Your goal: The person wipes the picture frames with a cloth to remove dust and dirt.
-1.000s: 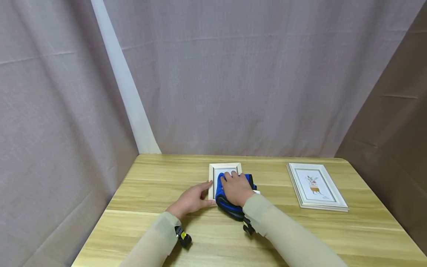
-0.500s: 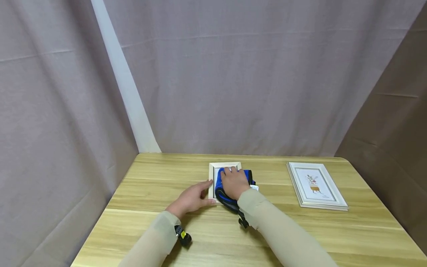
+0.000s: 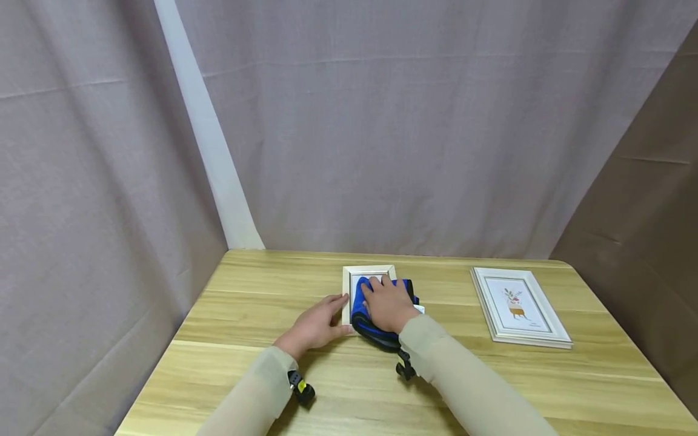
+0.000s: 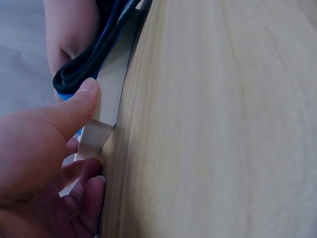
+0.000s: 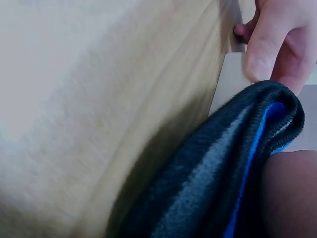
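Note:
A small picture frame [image 3: 346,278] with a pale wooden border lies on the table in the head view. My left hand [image 3: 315,327] holds its near left corner, thumb at the near edge and fingers along the left side. In the left wrist view the thumb sits at the frame's corner [image 4: 97,136]. A folded blue cloth [image 3: 359,303] with black edging covers much of the frame's glass. My right hand [image 3: 389,306] presses on the cloth from above, fingers spread over it. The right wrist view shows the cloth's thick dark fold [image 5: 198,163] beside the left thumb.
A second, white picture frame [image 3: 555,321] with a plant print lies at the right of the wooden table [image 3: 262,278], seemingly on another frame. Grey curtains [image 3: 349,151] rise behind the table's far edge. A brown curtain [image 3: 632,242] hangs at the right.
My right hand and the cloth slid away from me and slightly left, then back a little to the right over the frame. My left hand has kept its place at the corner.

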A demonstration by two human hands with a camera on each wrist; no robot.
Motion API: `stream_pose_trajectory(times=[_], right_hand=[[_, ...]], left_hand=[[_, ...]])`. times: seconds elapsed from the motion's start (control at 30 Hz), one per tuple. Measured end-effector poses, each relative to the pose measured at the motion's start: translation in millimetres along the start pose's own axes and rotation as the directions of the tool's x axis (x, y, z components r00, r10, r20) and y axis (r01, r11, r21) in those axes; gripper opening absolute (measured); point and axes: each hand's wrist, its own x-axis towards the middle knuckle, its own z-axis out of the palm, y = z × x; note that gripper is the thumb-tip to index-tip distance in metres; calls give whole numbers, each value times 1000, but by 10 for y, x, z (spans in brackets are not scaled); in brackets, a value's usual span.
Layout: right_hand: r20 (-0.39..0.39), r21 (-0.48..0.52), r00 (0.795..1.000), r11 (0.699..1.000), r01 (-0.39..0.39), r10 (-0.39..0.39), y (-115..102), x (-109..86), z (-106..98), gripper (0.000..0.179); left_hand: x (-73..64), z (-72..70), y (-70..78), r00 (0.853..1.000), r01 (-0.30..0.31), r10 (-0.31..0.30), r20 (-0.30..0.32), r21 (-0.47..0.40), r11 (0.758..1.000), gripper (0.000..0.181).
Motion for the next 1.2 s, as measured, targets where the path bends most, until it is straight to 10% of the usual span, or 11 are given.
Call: stream_pose_trajectory(times=[1.2], right_hand=[[-149, 71, 971, 977, 200, -188, -221, -763, -113, 49]], left_hand=[[-7, 14, 13, 999, 34, -34, 2, 3, 999, 81]])
